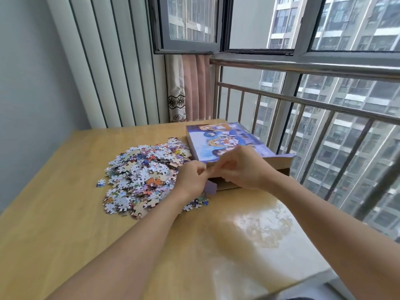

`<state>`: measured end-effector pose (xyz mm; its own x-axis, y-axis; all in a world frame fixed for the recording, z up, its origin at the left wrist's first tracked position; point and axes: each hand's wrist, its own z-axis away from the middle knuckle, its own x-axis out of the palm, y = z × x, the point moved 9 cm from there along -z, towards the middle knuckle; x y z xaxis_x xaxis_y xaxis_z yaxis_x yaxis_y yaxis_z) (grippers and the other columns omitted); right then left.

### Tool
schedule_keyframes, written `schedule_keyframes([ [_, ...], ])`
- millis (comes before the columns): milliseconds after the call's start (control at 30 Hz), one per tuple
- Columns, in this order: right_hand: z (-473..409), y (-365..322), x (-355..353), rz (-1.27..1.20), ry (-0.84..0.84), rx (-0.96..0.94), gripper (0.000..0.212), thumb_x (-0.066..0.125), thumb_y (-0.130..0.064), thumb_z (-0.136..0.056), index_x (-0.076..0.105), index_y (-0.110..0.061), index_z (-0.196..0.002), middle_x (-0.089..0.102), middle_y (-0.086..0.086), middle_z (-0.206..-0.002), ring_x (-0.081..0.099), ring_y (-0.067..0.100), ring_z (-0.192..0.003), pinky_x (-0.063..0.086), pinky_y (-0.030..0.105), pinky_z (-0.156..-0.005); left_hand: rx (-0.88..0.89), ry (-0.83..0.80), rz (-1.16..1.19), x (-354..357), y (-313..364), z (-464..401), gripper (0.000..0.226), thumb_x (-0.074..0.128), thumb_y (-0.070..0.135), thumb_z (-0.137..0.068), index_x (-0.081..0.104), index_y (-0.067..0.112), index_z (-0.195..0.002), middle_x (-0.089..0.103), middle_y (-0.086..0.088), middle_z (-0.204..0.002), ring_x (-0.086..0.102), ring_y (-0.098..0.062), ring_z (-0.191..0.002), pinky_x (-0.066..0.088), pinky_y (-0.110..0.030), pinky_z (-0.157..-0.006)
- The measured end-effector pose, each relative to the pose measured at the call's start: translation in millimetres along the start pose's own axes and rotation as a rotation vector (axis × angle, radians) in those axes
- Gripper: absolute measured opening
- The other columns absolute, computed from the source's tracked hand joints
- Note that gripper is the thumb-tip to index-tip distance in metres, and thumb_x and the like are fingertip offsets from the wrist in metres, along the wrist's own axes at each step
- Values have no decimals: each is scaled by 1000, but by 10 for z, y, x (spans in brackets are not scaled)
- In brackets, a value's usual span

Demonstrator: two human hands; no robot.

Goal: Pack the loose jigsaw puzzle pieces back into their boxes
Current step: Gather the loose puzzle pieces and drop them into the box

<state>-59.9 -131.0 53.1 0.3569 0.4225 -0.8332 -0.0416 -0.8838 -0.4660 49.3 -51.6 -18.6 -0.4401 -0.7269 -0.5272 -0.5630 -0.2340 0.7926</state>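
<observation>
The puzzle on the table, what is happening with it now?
A person is working at the near end of the puzzle box, which lies on the wooden table beside a big pile of loose puzzle pieces. Both hands meet at the box's open end flaps: the left hand and the right hand have curled fingers there, though what exactly they pinch is hard to tell. The pieces are not yet packed.

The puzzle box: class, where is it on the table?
Head view: the puzzle box lies far right on the table, beside the railing, right of the loose pieces.
</observation>
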Motion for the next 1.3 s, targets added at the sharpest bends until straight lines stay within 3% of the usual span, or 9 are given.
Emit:
schedule_keyframes([
  [100, -116, -191, 42, -162, 31, 29, 16, 69, -3, -78, 79, -12, -86, 74, 1, -68, 70, 18, -60, 59, 31, -54, 24, -203, 10, 25, -3, 107, 22, 70, 40, -89, 77, 19, -89, 71, 4, -93, 62, -10, -85, 48, -32, -73],
  [167, -226, -288, 128, -240, 20, 53, 16, 66, 0, -80, 78, -8, -88, 75, 6, -69, 71, 23, -59, 59, 34, -54, 23, -251, -31, -134, -74, 144, 23, 78, 30, -85, 74, 24, -108, 68, 13, -109, 60, -3, -100, 47, -25, -80],
  [300, -469, -420, 607, -172, -188, 177, 13, 73, -19, -86, 72, -7, -94, 74, 10, -86, 74, 32, -78, 61, 38, -69, -33, -74, -217, -882, -335, 235, 38, 79, 33, -82, 65, 31, -117, 60, 9, -129, 54, -10, -121, 44, -30, -100],
  [467, -375, -459, 1185, 161, -532, 378, 63, 76, -59, -79, 61, -5, -107, 66, 7, -92, 62, 20, -72, 47, 28, -59, -171, -161, -560, -1314, -847, 630, 114, 55, 97, -46, 38, 43, -145, 26, 12, -157, 17, -16, -147, 26, -47, -119],
  [567, -307, -444, 1241, 246, -581, 403, 90, 73, -71, -73, 53, -7, -133, 60, 7, -132, 61, 26, -115, 50, 35, -86, -159, -225, -581, -1215, -1022, 839, 131, 52, 103, -36, 27, 45, -151, 15, 15, -161, 8, -14, -150, 18, -48, -122],
  [767, -299, -551, 1415, 273, -622, 349, 112, 87, -64, -59, 37, -19, -149, 48, 0, -149, 48, 25, -134, 44, 37, -105, -14, -46, -476, -1193, -1074, 835, 101, 57, 90, -55, 50, 36, -140, 45, 14, -146, 41, -11, -136, 35, -37, -114],
  [1000, -499, -714, 1531, 256, -404, 148, 88, 91, -34, -64, 49, -23, -139, 54, -3, -95, 53, 20, -94, 49, 33, -70, 104, 98, -281, -1268, -966, 830, 38, 83, 36, -77, 71, 30, -113, 67, 15, -114, 61, -6, -107, 50, -35, -95],
  [1200, -583, -567, 1685, 303, -543, 135, 128, 91, -51, -61, 8, -41, -158, 29, 7, -155, 31, 36, -140, 42, 53, -107, 40, 112, -139, -1313, -982, 845, 30, 81, 25, -81, 73, 30, -110, 72, 16, -106, 65, 3, -97, 49, -16, -89],
  [1300, -641, -651, 1681, 272, -575, 40, 109, 90, -44, -66, 27, -36, -154, 50, 2, -145, 50, 25, -126, 47, 40, -101, 33, 48, -67, -1241, -958, 862, 40, 82, 19, -81, 70, 32, -116, 72, 17, -105, 64, 7, -99, 48, -12, -91],
])
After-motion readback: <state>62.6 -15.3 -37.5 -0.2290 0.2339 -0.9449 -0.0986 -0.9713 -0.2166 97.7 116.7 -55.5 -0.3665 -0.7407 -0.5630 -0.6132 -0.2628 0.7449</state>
